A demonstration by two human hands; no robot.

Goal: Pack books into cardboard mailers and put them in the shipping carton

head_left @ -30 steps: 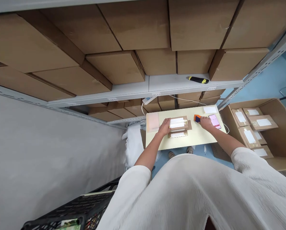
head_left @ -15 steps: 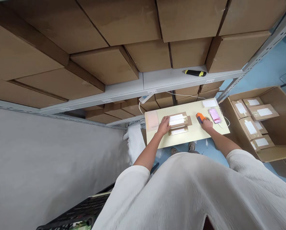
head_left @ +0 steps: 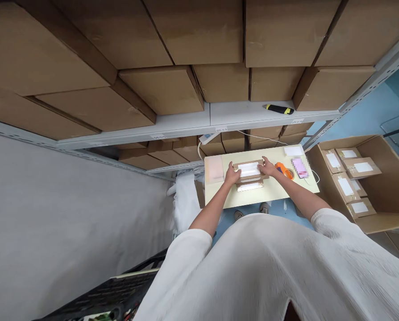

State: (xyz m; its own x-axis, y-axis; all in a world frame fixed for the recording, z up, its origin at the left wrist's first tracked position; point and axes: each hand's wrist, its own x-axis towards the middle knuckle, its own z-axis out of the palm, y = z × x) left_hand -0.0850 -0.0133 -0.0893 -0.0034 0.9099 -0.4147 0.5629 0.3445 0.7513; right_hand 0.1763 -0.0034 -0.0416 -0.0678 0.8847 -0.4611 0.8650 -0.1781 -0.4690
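Between my two hands is a small cardboard box [head_left: 249, 170] with a white label on top. My left hand [head_left: 232, 174] grips its left end, thumb on the upper face. At the opposite end, my right hand [head_left: 267, 166] holds it the same way. Just below, nearer my body, a second labelled box [head_left: 250, 186] lies on the pale yellow table [head_left: 231, 196]. An orange tape dispenser [head_left: 284, 170] with a tape roll rests right of my right hand. Beyond it lies a phone with a pink screen [head_left: 299, 167].
A large open carton [head_left: 390, 191] at right holds several labelled boxes. Shelving [head_left: 186, 124] packed with brown cartons spans the front, with a black and yellow utility knife [head_left: 279, 109] on its ledge. A pink sheet stack [head_left: 214, 169] lies on the table's left. A black crate [head_left: 126, 290] stands lower left.
My right hand has let go of the tape dispenser, now lying on the table, and moved left onto the box. My left hand stays on the box's left end.
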